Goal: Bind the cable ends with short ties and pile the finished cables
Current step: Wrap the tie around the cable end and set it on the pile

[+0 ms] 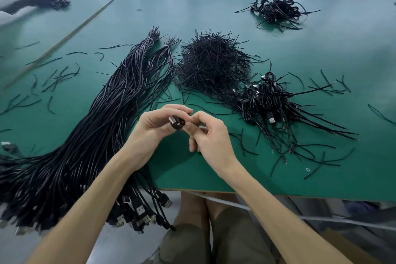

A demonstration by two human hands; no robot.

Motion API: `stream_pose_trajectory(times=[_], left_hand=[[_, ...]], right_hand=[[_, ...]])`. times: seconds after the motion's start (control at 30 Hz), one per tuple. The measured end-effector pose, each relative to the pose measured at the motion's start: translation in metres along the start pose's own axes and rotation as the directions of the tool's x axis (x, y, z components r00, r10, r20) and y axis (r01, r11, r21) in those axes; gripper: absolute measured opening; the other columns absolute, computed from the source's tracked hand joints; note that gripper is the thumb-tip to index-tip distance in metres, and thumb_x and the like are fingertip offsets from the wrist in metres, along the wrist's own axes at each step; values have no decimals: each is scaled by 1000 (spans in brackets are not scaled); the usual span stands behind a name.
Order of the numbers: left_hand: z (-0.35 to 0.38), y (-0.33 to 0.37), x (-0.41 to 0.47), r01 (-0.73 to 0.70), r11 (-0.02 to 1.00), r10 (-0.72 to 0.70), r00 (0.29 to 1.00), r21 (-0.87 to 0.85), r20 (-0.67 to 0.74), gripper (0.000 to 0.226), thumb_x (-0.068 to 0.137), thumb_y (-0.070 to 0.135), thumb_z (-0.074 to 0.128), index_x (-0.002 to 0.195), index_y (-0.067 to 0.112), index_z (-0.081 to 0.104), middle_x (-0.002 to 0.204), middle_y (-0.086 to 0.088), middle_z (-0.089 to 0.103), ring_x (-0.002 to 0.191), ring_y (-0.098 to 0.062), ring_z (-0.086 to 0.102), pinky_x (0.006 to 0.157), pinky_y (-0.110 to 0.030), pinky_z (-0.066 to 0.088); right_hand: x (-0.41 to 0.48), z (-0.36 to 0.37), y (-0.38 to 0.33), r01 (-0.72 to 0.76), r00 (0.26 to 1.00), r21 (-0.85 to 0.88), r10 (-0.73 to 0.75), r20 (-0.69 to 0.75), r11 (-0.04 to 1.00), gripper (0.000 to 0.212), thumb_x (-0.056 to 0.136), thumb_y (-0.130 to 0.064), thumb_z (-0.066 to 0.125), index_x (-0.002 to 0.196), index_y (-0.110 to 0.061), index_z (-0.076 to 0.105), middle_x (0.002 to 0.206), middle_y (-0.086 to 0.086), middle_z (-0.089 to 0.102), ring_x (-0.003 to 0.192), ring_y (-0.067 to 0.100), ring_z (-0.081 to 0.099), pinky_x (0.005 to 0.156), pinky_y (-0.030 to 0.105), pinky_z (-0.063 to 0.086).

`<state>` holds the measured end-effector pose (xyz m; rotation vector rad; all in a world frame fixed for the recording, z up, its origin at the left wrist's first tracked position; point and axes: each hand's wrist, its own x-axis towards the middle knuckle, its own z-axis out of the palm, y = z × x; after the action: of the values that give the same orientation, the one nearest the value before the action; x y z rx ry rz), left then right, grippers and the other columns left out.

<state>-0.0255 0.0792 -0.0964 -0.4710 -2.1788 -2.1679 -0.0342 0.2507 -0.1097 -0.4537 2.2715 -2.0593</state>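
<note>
- Coiled cable point(177, 124): held in the air between both hands, above the near part of the green table point(321, 49). Small dark coil, mostly hidden by fingers.
- Left hand point(157, 127): fingers curled over the coil from the left, thumb below it; grips it.
- Right hand point(211, 135): thumb and forefinger pinch the coil's right edge, other fingers curled under. Cannot tell whether a tie is between the fingertips.
- Fingertips of the two hands touch above the coil.
- Orientation: silver plug point(171, 119) shows at the coil's upper left, facing up and left towards the left palm. The visible part runs roughly left to right between the hands; true long axis not readable.
- Bundle of long cables point(102, 118): lies left of the hands, running from the table's near edge up to its tied far ends near the table's middle. Its plugs hang over the near edge; the left forearm crosses it.
- Heap of short ties point(212, 64): beyond the hands, centre of the table, just right of the bundle's far ends.
- Pile of finished cables point(270, 100): right of the hands, touching the heap's near right edge.
- Second coiled pile point(276, 12): far right, well apart.
- Stray ties point(57, 77): scattered on the left.
</note>
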Motion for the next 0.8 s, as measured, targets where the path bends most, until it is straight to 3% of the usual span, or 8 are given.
stream_pose_trajectory(times=[0.1,0.23,0.37,0.43,0.57,0.67,0.73,0.8], left_hand=[[2,1,3,33,999,-30,989,24,-143,23,90,10,69,111,5,74,108,-11,76,102,-22,70,91,-29,54],[5,5,6,88,995,-70,960,56,-269,27,82,24,78,105,11,76,92,-4,77,86,-14,69,81,-28,53],[8,16,11,112,989,-87,968,96,-234,20,84,27,81,98,13,78,92,-24,72,82,-23,63,74,-38,52],[12,22,14,118,981,-85,974,152,-209,18,85,26,81,96,12,77,93,-20,74,81,-22,67,69,-33,58],[16,35,16,141,981,-128,987,136,-100,22,91,19,72,110,12,78,100,-8,78,86,-20,75,63,-32,62],[10,36,14,145,966,-134,989,216,-63,19,98,14,65,113,11,77,105,-6,77,83,-27,74,60,-34,62],[-2,32,15,144,874,-60,980,464,-192,16,99,12,66,110,14,77,100,-3,75,81,-25,72,60,-29,60],[-22,28,15,225,639,45,944,735,-328,18,101,15,63,115,15,74,107,-2,68,88,-20,66,73,-24,55]], right_hand=[[0,1,-4,-7,1000,71,6,10,997,11,99,-18,65,89,-15,68,64,3,60,51,23,59,51,24,42],[-1,2,-9,-26,998,82,30,-55,996,17,101,-32,62,96,-17,64,74,6,65,56,22,64,49,32,46],[3,-1,-20,-45,992,93,56,-117,995,17,102,-35,60,101,-18,60,91,0,69,82,24,69,64,36,54],[6,-6,-26,-29,992,43,34,-123,999,11,101,-30,62,101,-19,61,91,-5,70,86,17,68,71,41,57],[18,-30,-43,-85,988,64,93,-127,994,8,100,-16,62,95,-10,66,89,11,73,77,16,69,57,34,56],[29,-57,-56,-127,979,18,129,-159,992,10,99,-15,62,90,-13,67,86,9,74,71,16,69,55,28,54],[41,-80,-62,-95,973,-163,57,-224,982,11,99,-15,60,89,-14,66,81,4,71,62,13,68,55,27,53],[57,-105,-65,-79,957,-446,-57,-283,892,11,99,-18,59,90,-15,64,80,-1,67,64,13,66,62,27,52]])
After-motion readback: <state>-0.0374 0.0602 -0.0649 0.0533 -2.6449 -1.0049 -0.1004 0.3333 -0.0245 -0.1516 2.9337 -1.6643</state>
